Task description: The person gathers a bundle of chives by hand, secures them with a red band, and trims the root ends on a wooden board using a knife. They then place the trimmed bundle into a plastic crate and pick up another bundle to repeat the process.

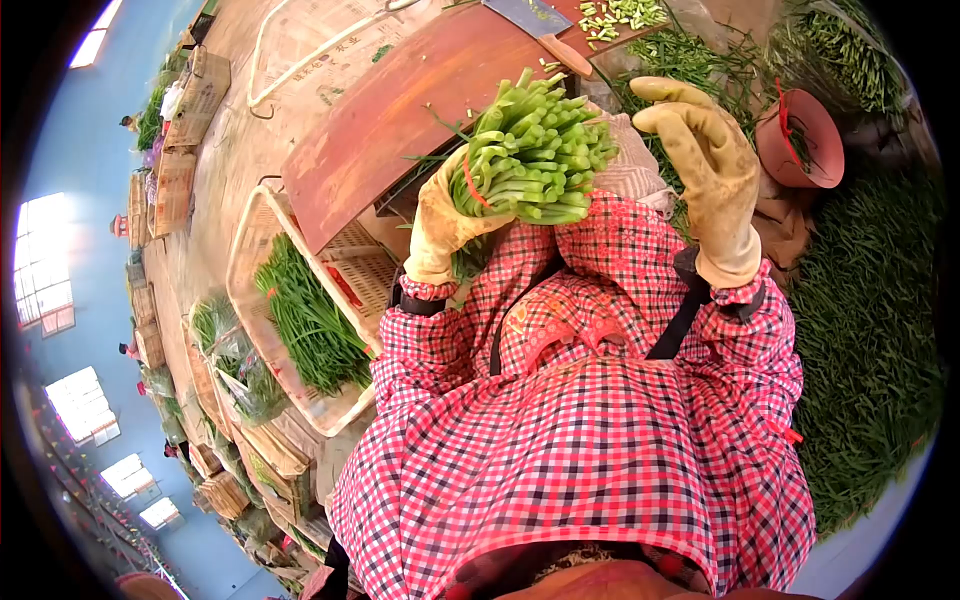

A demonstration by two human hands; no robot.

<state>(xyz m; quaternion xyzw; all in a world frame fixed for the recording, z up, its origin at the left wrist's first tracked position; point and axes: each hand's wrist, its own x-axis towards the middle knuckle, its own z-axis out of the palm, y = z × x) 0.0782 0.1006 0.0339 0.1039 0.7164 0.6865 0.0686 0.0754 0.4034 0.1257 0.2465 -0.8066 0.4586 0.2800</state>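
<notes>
A thick bunch of green stalks (545,150), cut ends facing up, is held in my left hand (438,222), which wears a yellowish glove. A red band (470,185) goes round the bunch near my left fingers. My right hand (710,160), in a stained glove of the same kind, is raised to the right of the bunch and apart from it. Its fingers are bent and spread, with nothing visible between them. Beyond the bunch, a knife (568,54) with a wooden handle lies at the edge of the reddish board (400,110).
Cut stalk ends (615,18) lie on the board's far end. A crate (240,290) with green bunches (310,320) stands at the left. At the right are a pink container (825,150) holding red bands and a large heap of greens (870,340). People and cartons show far left.
</notes>
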